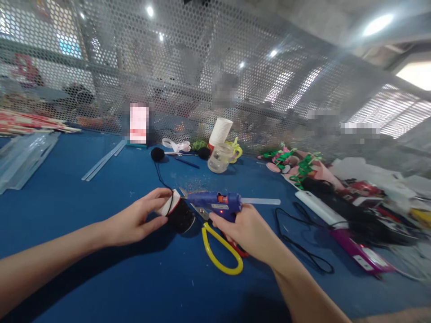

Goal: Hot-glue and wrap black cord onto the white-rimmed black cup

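Observation:
My left hand [143,217] is closed around the white end of a paper cup [182,216], tipped on its side and mostly wrapped in black yarn. A strand of the yarn runs from the cup up to a black yarn ball [157,154]. In my right hand [251,231] is a blue hot glue gun [212,200], its nozzle close to the cup's upper edge; whether they touch I cannot tell. A clear glue stick [262,201] sticks out of its back, and a small red light glows on its side. Beneath lie scissors [232,271] with yellow handles, partly hidden by my right hand.
A clear mug [219,159] and stacked paper cups [221,131] stand at the back near a perforated metal screen [188,58]. A lit phone [138,123] leans there. On the right are a white and purple power strip [358,251], black cord and craft clutter; plastic sleeves [28,157] lie left.

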Demonstrator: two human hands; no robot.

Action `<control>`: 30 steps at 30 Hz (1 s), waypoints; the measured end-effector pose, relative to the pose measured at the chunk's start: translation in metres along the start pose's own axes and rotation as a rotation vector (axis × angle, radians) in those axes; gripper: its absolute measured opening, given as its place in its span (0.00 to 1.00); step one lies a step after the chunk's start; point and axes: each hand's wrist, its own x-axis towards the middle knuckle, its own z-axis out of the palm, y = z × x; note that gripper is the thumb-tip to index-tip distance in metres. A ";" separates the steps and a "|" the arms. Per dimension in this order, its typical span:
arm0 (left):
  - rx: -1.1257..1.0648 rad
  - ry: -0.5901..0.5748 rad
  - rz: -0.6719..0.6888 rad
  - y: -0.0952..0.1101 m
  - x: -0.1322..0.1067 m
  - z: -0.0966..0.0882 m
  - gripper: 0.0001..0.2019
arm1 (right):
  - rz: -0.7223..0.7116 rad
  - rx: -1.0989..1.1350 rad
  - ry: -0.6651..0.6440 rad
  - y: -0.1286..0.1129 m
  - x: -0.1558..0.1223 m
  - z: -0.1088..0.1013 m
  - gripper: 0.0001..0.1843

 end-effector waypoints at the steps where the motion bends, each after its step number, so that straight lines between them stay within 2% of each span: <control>1: -0.002 -0.003 0.001 0.000 0.000 0.000 0.10 | -0.012 0.002 -0.005 0.001 0.000 0.000 0.17; 5: -0.009 -0.002 0.016 0.001 0.000 -0.001 0.09 | -0.020 0.027 -0.008 0.002 0.000 0.000 0.16; 15: 0.001 -0.002 0.023 0.001 0.001 0.000 0.10 | 0.089 0.098 -0.046 -0.001 -0.003 0.000 0.16; 30: 0.021 0.008 0.009 0.003 0.000 0.000 0.12 | 0.069 0.110 -0.072 -0.007 -0.006 -0.003 0.13</control>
